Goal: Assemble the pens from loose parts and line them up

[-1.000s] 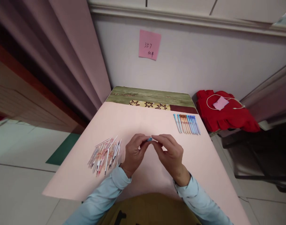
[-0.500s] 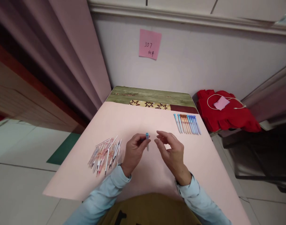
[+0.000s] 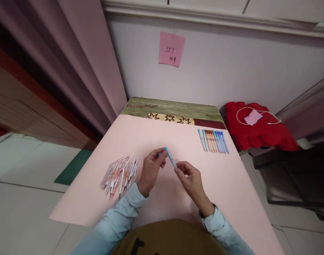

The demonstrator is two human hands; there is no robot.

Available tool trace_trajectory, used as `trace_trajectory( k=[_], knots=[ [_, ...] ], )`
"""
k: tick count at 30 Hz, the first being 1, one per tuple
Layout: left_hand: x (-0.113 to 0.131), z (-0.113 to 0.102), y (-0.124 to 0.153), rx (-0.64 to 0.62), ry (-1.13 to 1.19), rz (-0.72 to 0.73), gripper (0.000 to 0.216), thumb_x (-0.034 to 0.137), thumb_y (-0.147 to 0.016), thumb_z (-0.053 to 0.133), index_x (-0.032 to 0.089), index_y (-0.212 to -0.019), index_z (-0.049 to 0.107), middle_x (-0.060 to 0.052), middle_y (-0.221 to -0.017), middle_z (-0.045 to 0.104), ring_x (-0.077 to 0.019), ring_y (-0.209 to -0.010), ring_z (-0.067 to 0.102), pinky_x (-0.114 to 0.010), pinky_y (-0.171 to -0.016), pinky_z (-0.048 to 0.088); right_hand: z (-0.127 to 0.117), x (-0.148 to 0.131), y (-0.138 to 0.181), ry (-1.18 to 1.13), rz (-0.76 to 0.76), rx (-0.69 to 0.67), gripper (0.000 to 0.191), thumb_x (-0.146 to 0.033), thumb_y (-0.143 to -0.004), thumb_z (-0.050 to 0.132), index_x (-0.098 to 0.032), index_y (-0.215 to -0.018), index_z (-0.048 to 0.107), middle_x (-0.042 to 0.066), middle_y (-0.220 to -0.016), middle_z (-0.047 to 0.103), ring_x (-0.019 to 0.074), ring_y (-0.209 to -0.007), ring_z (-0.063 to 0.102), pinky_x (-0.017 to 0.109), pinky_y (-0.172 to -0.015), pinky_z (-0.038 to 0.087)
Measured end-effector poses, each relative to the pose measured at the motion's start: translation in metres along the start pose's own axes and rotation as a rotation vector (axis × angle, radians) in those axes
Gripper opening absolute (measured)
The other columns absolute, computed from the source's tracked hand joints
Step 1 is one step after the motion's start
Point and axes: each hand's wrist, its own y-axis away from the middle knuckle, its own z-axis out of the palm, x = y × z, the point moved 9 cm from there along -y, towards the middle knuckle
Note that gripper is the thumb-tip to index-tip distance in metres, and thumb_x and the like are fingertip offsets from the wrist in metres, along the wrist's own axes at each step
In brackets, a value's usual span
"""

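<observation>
Table (image 3: 140,132) carried the parts directly, no container under them. Red cloth (image 3: 238,132) at right covered something; couldn't tell if a bin. Pile of slim pen parts (image 3: 121,175) sat left. Left hand (image 3: 150,170) and right hand (image 3: 190,179): apart, both in fingertip pinches. Pen row (image 3: 213,141) lay far right. Blue pen (image 3: 171,159): tilted between hands, left on its top end, right on its lower end. Step read as two-handed pen handling; next move seemingly called for steady grip.

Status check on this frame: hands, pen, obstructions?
Left hand pinching blue pen near its top. Right hand at its lower end. Pen slanted between hands; no obstruction visible.
</observation>
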Motion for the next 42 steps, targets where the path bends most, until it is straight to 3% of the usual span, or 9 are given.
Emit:
trace_trajectory(
  k=[5, 8, 18, 22, 28, 31, 35, 38, 42],
  knots=[
    [-0.012, -0.008, -0.007, 0.021, 0.107, -0.079, 0.035, 0.041, -0.076, 0.075, 0.011, -0.096, 0.071, -0.005, -0.078, 0.064, -0.0078, -0.059, 0.054, -0.021, -0.051, 0.041, -0.020, -0.008, -0.003, 0.141, -0.050, 0.061, 0.019, -0.033, -0.084, 0.063, -0.020, -0.093, 0.073, 0.006, -0.086, 0.071, 0.0167, -0.072, 0.063, 0.021, -0.048, 0.045],
    [-0.033, -0.009, -0.006, 0.009, 0.198, -0.188, 0.034, 0.036, -0.073, 0.078, 0.010, -0.093, 0.070, -0.005, -0.078, 0.065, -0.0080, -0.060, 0.057, -0.019, -0.052, 0.043, -0.033, -0.020, -0.005, 0.136, -0.068, 0.133, 0.019, -0.034, -0.083, 0.066, -0.020, -0.094, 0.073, 0.006, -0.090, 0.072, 0.0173, -0.074, 0.065, 0.024, -0.057, 0.051],
    [-0.081, 0.005, 0.007, -0.036, 0.382, -0.511, 0.016, 0.023, -0.087, 0.065, 0.009, -0.090, 0.071, -0.008, -0.077, 0.067, -0.0098, -0.066, 0.062, -0.018, -0.061, 0.052, -0.050, -0.063, -0.014, 0.203, -0.209, 0.271, 0.017, -0.036, -0.082, 0.072, -0.021, -0.089, 0.072, 0.001, -0.077, 0.067, 0.0127, -0.062, 0.058, 0.027, -0.065, 0.048],
    [-0.083, 0.005, 0.008, -0.033, 0.421, -0.546, 0.021, 0.026, -0.090, 0.061, 0.008, -0.091, 0.071, -0.008, -0.076, 0.066, -0.0085, -0.063, 0.060, -0.017, -0.057, 0.050, -0.057, -0.035, -0.021, 0.037, -0.065, 0.336, 0.024, -0.042, -0.081, 0.073, -0.019, -0.088, 0.071, -0.002, -0.063, 0.059, 0.0118, -0.058, 0.055, 0.026, -0.059, 0.046],
    [-0.057, 0.008, 0.001, -0.058, 0.411, -0.289, 0.031, 0.029, -0.076, 0.077, 0.011, -0.101, 0.071, -0.006, -0.082, 0.066, -0.0081, -0.068, 0.059, -0.016, -0.059, 0.047, -0.034, 0.046, -0.015, -0.584, 0.370, 0.377, 0.043, -0.048, -0.063, 0.085, -0.015, -0.086, 0.068, -0.001, -0.065, 0.063, 0.0107, -0.056, 0.058, 0.025, -0.058, 0.052],
    [-0.045, 0.004, -0.006, -0.025, 0.357, -0.170, 0.031, 0.025, -0.070, 0.082, 0.012, -0.097, 0.072, -0.002, -0.077, 0.064, -0.0065, -0.065, 0.056, -0.016, -0.058, 0.045, -0.017, 0.058, -0.007, -0.691, 0.473, 0.306, 0.043, -0.046, -0.058, 0.088, -0.015, -0.080, 0.066, 0.001, -0.067, 0.066, 0.0096, -0.056, 0.058, 0.024, -0.058, 0.052],
    [-0.036, -0.004, -0.015, 0.024, 0.307, -0.108, 0.028, 0.028, -0.070, 0.081, 0.013, -0.092, 0.073, -0.002, -0.078, 0.064, -0.0053, -0.060, 0.053, -0.017, -0.054, 0.041, 0.006, 0.047, 0.000, -0.595, 0.485, 0.013, 0.041, -0.048, -0.063, 0.085, -0.015, -0.077, 0.066, 0.001, -0.065, 0.065, 0.0092, -0.051, 0.056, 0.022, -0.052, 0.047],
    [-0.037, -0.001, -0.017, -0.017, 0.305, -0.161, 0.032, 0.031, -0.070, 0.082, 0.012, -0.094, 0.073, -0.003, -0.077, 0.064, -0.0054, -0.059, 0.052, -0.017, -0.050, 0.038, 0.022, 0.035, 0.005, -0.502, 0.465, -0.195, 0.044, -0.053, -0.072, 0.077, -0.015, -0.095, 0.070, 0.001, -0.066, 0.064, 0.0093, -0.050, 0.054, 0.023, -0.051, 0.044],
    [-0.042, 0.011, -0.011, -0.151, 0.342, -0.263, 0.037, 0.038, -0.076, 0.077, 0.011, -0.101, 0.072, -0.003, -0.077, 0.062, -0.0061, -0.056, 0.049, -0.022, -0.054, 0.044, 0.031, 0.029, 0.009, -0.572, 0.487, -0.245, 0.044, -0.056, -0.078, 0.070, -0.015, -0.093, 0.071, -0.001, -0.065, 0.060, 0.0078, -0.051, 0.050, 0.023, -0.051, 0.041]
  ],
)
